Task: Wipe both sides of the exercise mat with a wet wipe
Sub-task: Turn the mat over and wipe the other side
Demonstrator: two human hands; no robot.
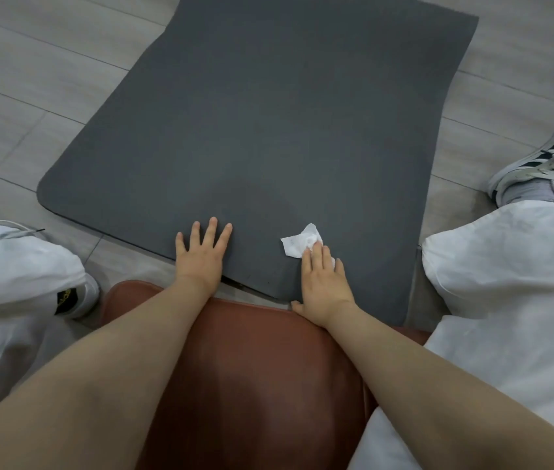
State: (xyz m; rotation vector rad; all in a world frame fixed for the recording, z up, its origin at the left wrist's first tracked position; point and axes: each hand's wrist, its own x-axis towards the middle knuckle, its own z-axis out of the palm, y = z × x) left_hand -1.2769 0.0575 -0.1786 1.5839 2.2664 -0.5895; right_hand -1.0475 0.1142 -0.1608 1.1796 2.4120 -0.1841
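Left hand [202, 252] flat on grey mat [269, 130], right hand [323, 283] flat atop wet wipe [297, 244]

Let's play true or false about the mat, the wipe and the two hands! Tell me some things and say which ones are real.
1. The right hand presses the wet wipe flat on the exercise mat. True.
2. The left hand holds a second wipe. False: it lies flat on the mat with straight fingers and holds nothing.
3. The mat is rolled up. False: it lies spread out on the tiled floor.
4. The wipe is near the mat's edge closest to the person. True.
5. The mat is bright red. False: it is dark grey.
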